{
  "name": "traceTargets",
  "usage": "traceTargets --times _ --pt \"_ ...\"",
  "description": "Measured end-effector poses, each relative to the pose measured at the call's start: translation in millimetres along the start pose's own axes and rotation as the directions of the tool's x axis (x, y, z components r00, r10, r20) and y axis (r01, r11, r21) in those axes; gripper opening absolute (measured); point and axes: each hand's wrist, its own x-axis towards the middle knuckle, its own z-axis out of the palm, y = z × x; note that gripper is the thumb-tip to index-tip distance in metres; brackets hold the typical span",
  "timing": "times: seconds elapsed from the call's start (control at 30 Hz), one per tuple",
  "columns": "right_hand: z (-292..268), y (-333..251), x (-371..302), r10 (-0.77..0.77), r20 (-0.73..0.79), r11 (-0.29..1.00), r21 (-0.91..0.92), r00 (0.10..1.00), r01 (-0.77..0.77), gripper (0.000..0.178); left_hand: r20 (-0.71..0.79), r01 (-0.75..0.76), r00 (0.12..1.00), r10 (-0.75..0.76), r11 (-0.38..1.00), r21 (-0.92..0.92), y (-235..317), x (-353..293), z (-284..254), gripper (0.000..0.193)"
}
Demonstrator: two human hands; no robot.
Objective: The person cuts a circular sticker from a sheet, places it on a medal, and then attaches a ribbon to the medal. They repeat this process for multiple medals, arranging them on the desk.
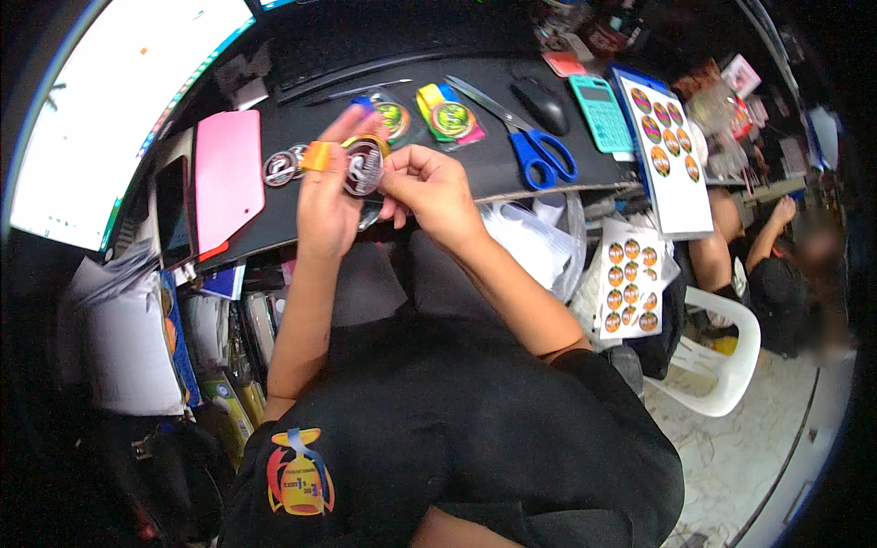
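Observation:
Above the dark desk, my left hand (pixel 331 205) grips a round medal (pixel 364 168) with a dark brown and white printed face. A folded yellow ribbon (pixel 318 155) sticks out by its fingers. My right hand (pixel 433 190) pinches the medal's right edge between thumb and fingers. Left of my left hand lie round dark stickers or discs (pixel 279 168), partly overlapping. Just beyond my hands rest two medals with green and yellow faces, a nearer-left one (pixel 394 120) and another (pixel 452 120) with a yellow and blue ribbon.
Blue-handled scissors (pixel 539 157), a black mouse (pixel 541 105) and a teal calculator (pixel 599 114) lie to the right. Sticker sheets (pixel 681 196) (pixel 621 320) hang past the desk edge. A pink board (pixel 227 169) and phone (pixel 174 215) lie left. A person (pixel 781 283) sits beyond a white chair (pixel 744 352).

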Motion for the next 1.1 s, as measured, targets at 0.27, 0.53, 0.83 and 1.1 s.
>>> traceTargets --times 0.27,0.53,0.83,1.1 --pt "-117.7 47.3 -102.9 -0.144 -0.523 0.964 -0.266 0.840 0.000 0.012 -0.009 0.083 0.996 -0.087 0.967 -0.242 6.4 8.3 -6.5 0.046" --pt "-120.4 2.9 -89.2 -0.475 -0.177 0.358 -0.934 0.862 0.005 0.017 0.084 0.205 0.979 -0.187 0.887 -0.414 10.7 13.5 -5.4 0.057" --pt "19.8 -24.6 19.8 -0.563 0.049 0.540 -0.734 0.825 0.413 0.048 0.089 0.098 0.994 -0.070 0.925 -0.367 23.1 14.0 10.3 0.053" --pt "27.4 -10.3 25.9 -0.603 0.087 0.625 -0.566 0.793 0.537 0.044 0.035 0.054 0.998 -0.044 0.937 -0.346 35.8 13.9 6.9 0.051"
